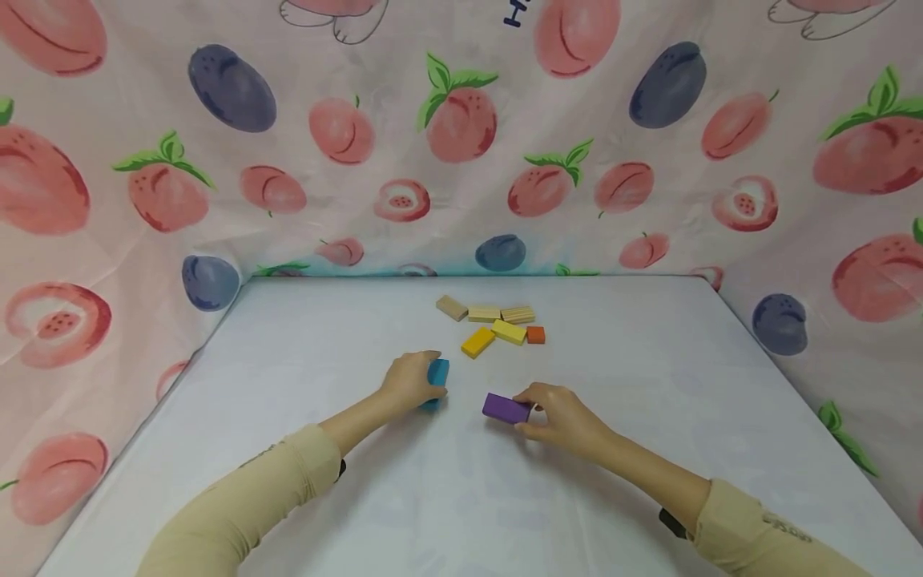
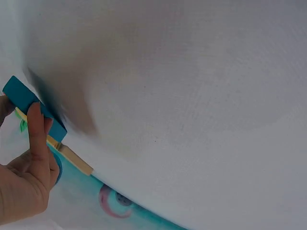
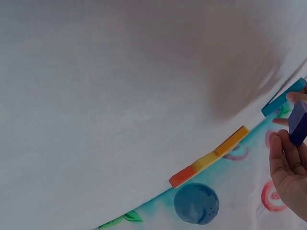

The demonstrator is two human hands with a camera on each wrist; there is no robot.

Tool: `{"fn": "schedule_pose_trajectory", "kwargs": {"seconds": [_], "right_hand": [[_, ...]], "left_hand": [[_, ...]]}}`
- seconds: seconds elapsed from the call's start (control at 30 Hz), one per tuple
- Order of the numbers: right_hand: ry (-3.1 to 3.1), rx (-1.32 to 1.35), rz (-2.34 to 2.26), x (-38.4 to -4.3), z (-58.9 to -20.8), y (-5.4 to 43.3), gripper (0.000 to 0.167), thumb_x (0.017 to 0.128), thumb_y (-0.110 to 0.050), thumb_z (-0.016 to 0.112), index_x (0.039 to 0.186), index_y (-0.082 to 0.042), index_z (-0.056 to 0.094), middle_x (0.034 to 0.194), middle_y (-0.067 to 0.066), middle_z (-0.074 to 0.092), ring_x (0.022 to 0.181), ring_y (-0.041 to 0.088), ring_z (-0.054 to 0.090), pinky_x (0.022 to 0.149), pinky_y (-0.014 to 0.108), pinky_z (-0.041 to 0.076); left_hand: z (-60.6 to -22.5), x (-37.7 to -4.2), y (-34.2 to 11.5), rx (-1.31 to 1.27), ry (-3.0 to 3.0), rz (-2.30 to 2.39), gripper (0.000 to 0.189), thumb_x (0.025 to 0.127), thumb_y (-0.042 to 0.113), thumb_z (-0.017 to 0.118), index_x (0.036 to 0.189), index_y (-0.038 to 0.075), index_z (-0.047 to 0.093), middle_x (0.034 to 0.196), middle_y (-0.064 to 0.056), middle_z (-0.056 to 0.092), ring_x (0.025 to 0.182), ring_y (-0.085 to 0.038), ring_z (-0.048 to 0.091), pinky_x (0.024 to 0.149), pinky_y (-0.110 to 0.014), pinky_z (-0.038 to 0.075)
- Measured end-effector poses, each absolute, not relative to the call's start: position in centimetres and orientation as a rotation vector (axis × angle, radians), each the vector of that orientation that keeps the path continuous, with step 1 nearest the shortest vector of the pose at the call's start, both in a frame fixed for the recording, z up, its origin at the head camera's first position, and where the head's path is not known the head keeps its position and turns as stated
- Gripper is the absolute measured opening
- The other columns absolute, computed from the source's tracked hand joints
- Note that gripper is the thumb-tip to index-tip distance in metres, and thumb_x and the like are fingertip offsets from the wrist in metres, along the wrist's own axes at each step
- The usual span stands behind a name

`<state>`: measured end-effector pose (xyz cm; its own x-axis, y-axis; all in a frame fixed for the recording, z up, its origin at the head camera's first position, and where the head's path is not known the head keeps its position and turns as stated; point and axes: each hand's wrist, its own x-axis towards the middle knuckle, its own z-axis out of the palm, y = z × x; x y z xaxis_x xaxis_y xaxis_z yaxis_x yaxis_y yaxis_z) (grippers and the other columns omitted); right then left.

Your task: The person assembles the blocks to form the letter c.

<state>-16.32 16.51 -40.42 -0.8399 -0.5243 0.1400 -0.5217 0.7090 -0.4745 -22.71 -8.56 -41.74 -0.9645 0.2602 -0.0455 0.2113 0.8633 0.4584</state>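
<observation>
A blue block (image 1: 438, 373) is gripped by my left hand (image 1: 409, 380), thumb on its near side and fingers at its far end. In the left wrist view the same blue block (image 2: 21, 95) shows between thumb and fingers of the left hand (image 2: 31, 177). To the right, my right hand (image 1: 566, 418) pinches a purple block (image 1: 506, 408) by its right end. The right wrist view has the purple block (image 3: 298, 122) at its right edge, above the fingers of the right hand (image 3: 290, 163). A short gap separates the two blocks.
Beyond the hands lie an orange-yellow block (image 1: 478, 342), a pale yellow block (image 1: 509, 332) and a small orange-red block (image 1: 536, 335). Behind them is a row of plain wooden blocks (image 1: 485, 314). Peach-print cloth (image 1: 461, 216) stands around the white table (image 1: 324, 336).
</observation>
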Motion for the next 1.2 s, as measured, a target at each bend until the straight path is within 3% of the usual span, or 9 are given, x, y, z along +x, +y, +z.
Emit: {"fn": "schedule_pose_trajectory", "kwargs": {"seconds": [0.53, 0.8, 1.0, 1.2], "right_hand": [[2.841, -0.954, -0.772, -16.4, -40.5, 15.2, 0.031, 0.078, -0.011, 0.075, 0.105, 0.002, 0.067, 0.094, 0.007, 0.069, 0.083, 0.015, 0.062, 0.074, 0.027, 0.055], [2.823, -0.952, -0.775, -16.0, -40.6, 14.6, 0.030, 0.079, -0.011, 0.074, 0.105, 0.002, 0.066, 0.095, 0.007, 0.069, 0.083, 0.018, 0.062, 0.074, 0.030, 0.056], [2.817, -0.964, -0.775, -15.9, -40.7, 14.4, 0.030, 0.079, -0.010, 0.074, 0.105, 0.003, 0.066, 0.096, 0.008, 0.068, 0.084, 0.018, 0.063, 0.075, 0.030, 0.056], [2.796, -0.982, -0.779, -16.0, -40.9, 14.0, 0.032, 0.080, -0.010, 0.073, 0.108, 0.004, 0.065, 0.099, 0.010, 0.069, 0.086, 0.019, 0.064, 0.075, 0.029, 0.056]], "left_hand": [[-41.9, -23.0, -8.0, 0.315, 2.914, 0.617, 0.071, 0.069, 0.039, 0.083, 0.122, 0.000, 0.058, 0.116, -0.017, 0.065, 0.096, -0.028, 0.061, 0.085, -0.042, 0.053], [-41.3, -23.3, -8.5, 0.304, 2.917, 0.586, 0.067, 0.077, 0.048, 0.073, 0.126, 0.005, 0.057, 0.119, -0.015, 0.065, 0.102, -0.030, 0.062, 0.084, -0.042, 0.053], [-40.4, -23.7, -9.3, 0.364, 2.852, 0.628, 0.057, 0.080, 0.036, 0.074, 0.125, 0.006, 0.059, 0.115, -0.016, 0.066, 0.102, -0.030, 0.062, 0.085, -0.043, 0.052], [-40.9, -24.5, -10.1, 0.462, 2.721, 0.713, 0.060, 0.078, 0.026, 0.078, 0.128, 0.003, 0.056, 0.120, -0.019, 0.061, 0.109, -0.031, 0.057, 0.095, -0.045, 0.048]]}}
